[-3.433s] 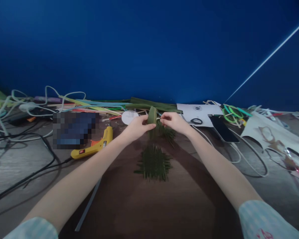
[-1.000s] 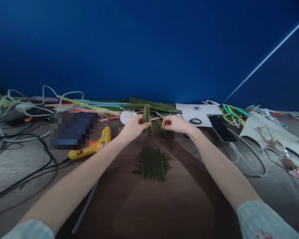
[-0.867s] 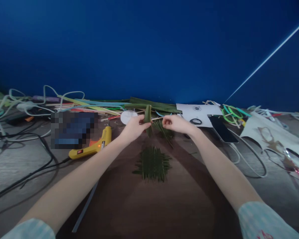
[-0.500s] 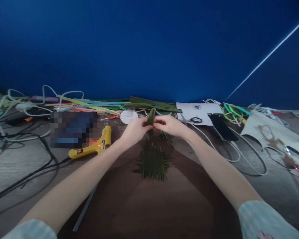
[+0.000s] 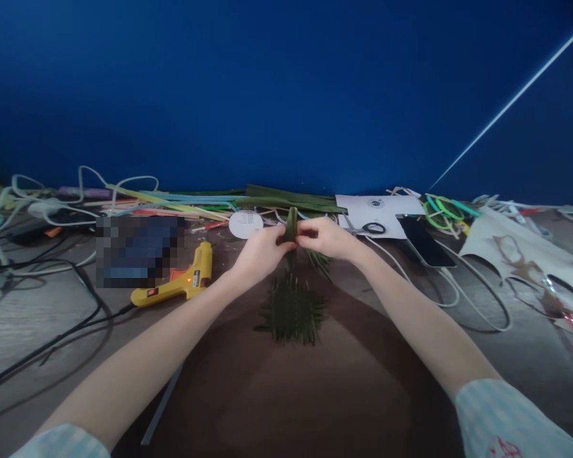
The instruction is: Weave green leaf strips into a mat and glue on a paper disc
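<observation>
Between my two hands stands a folded green leaf strip (image 5: 291, 222), held upright above the table. My left hand (image 5: 266, 250) pinches it from the left, thumb and fingers closed. On the other side, the fingertips of my right hand (image 5: 325, 238) are closed on the same strip. Just below, nearer me, a woven mat of dark green strips (image 5: 293, 310) lies flat with frayed ends all round. More cut green strips (image 5: 319, 262) lie partly hidden beneath my right hand.
A yellow glue gun (image 5: 181, 280) with a lit orange light lies left of my forearm. Long green leaves (image 5: 286, 198) run along the back by the blue wall. White paper (image 5: 386, 216), a phone (image 5: 427, 242) and looped cables are at right; black cables (image 5: 83, 318) cross the left.
The leaf strip between my fingers has turned slightly and looks straighter and narrower. Both hands keep nearly the same place; the woven mat has not moved.
</observation>
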Demonstrator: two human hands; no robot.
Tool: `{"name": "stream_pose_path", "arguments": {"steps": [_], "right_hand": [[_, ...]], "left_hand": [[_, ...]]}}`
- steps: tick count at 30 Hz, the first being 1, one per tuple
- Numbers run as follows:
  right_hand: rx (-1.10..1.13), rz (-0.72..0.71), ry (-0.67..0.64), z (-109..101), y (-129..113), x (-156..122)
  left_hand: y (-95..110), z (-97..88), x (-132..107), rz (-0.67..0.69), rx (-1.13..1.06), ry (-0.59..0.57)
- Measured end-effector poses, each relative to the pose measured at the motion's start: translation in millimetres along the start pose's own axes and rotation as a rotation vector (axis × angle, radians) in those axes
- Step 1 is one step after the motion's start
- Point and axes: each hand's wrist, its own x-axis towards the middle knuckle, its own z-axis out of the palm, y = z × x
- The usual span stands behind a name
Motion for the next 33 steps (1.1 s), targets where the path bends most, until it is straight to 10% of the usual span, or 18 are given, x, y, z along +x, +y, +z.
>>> {"name": "stream_pose_path", "arguments": {"steps": [19,33], "right_hand": [[-0.212,0.166,-0.09,-8,44,4],[0.105,0.055,-0.082,1,11,1]], "left_hand": [[-9,-8.8,8,-0.138,-0.379,-0.005],[-24,7.8,13,-0.116,-0.424,-0.038]]}}
